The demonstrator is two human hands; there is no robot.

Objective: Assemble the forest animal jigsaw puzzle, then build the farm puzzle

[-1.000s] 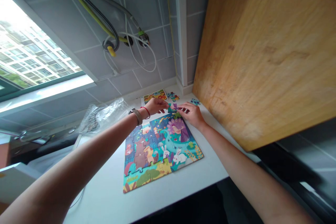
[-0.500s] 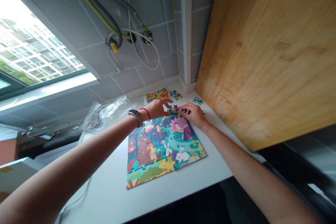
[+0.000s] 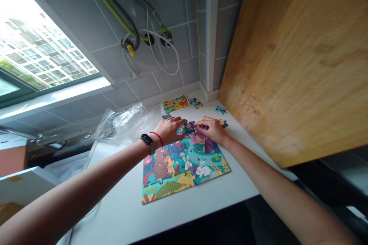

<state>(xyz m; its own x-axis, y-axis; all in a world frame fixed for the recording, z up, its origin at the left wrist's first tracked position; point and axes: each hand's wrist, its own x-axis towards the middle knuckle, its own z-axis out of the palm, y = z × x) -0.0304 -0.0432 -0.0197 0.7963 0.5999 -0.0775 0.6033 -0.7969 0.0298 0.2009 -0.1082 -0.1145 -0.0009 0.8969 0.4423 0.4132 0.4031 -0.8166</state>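
A colourful jigsaw puzzle (image 3: pixel 184 174) with rabbits, a bear and a purple peacock lies partly assembled on the white tabletop. At its far edge my left hand (image 3: pixel 170 130), with a watch and red cord on the wrist, curls its fingers round a small joined section of puzzle pieces (image 3: pixel 188 127). From the other side my right hand (image 3: pixel 212 128) pinches the purple part of this section, just above the peacock. My fingers hide part of the section and the puzzle's top edge.
Behind the puzzle lie a picture card (image 3: pixel 176 103) and loose pieces (image 3: pixel 196 103), with more pieces (image 3: pixel 220 110) at the right. A clear plastic bag (image 3: pixel 122 122) sits at the left. A wooden panel (image 3: pixel 287 65) borders the right side; cables (image 3: pixel 135 32) hang on the tiled wall.
Both hands have come down closer to the puzzle's far edge with the small section. My left fingers, wider apart before, have closed in on it. The view has shifted slightly.
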